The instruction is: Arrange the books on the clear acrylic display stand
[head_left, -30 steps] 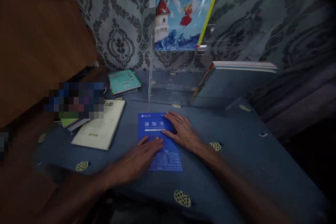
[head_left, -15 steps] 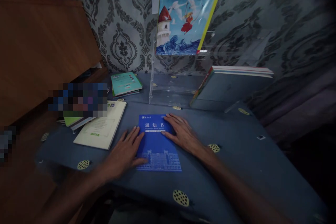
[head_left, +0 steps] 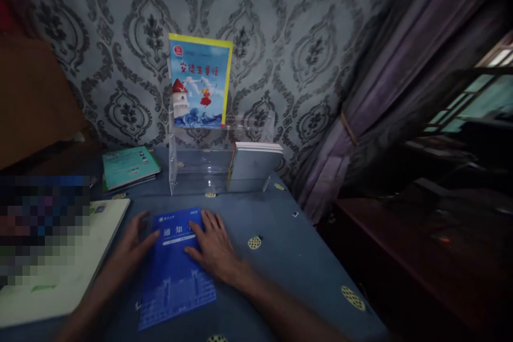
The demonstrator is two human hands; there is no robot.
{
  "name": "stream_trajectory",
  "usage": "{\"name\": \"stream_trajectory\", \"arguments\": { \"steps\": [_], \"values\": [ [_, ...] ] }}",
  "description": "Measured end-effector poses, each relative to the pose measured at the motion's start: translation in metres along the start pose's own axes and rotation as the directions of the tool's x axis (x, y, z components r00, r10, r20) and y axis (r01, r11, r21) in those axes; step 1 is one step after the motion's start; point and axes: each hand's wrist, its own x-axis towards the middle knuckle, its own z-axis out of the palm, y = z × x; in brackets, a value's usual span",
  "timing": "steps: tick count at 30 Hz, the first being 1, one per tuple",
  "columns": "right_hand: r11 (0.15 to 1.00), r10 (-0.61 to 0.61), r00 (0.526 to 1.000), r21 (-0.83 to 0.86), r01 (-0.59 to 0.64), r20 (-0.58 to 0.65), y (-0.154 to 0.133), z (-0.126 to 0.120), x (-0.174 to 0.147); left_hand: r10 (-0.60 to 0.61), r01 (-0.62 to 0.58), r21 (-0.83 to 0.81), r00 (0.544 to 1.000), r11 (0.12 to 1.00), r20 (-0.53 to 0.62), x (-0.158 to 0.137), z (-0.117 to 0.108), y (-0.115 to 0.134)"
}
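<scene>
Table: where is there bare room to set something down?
The widest patch lies right of the right hand, reaching the table's right edge. A narrower strip separates the blue booklet from the clear stand. It is crowded on the left: teal book, cream book, left hand.

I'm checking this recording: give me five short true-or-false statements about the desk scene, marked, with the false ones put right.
1. The right hand has fingers over the blue booklet. True.
2. The left hand touches the clear rack. False: it is at the booklet's left edge.
3. The yellow-edged book stands upright in the rack. True.
4. The teal book lies right of the rack. False: it lies left of it.
5. A tie gathers the curtain. True.
</scene>
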Motion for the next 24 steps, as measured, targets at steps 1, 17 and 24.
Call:
{"name": "stream_trajectory", "arguments": {
  "steps": [1,17,24],
  "values": [
    [1.0,-0.007,1.0,0.013,0.007,-0.003,0.001,0.0,-0.001,-0.078,0.076,-0.082,0.997,0.994,-0.023,0.002,-0.002,0.007],
    [0.994,-0.029,0.999,0.107,0.032,-0.028,0.009,0.007,-0.004,-0.408,0.442,-0.121,0.883,0.889,0.233,0.011,-0.025,0.035],
    [0.943,0.038,0.995,0.334,-0.005,-0.095,0.02,0.001,-0.002,-0.24,0.332,-0.104,0.834,0.938,0.497,-0.017,0.003,0.02]
  ]
}}
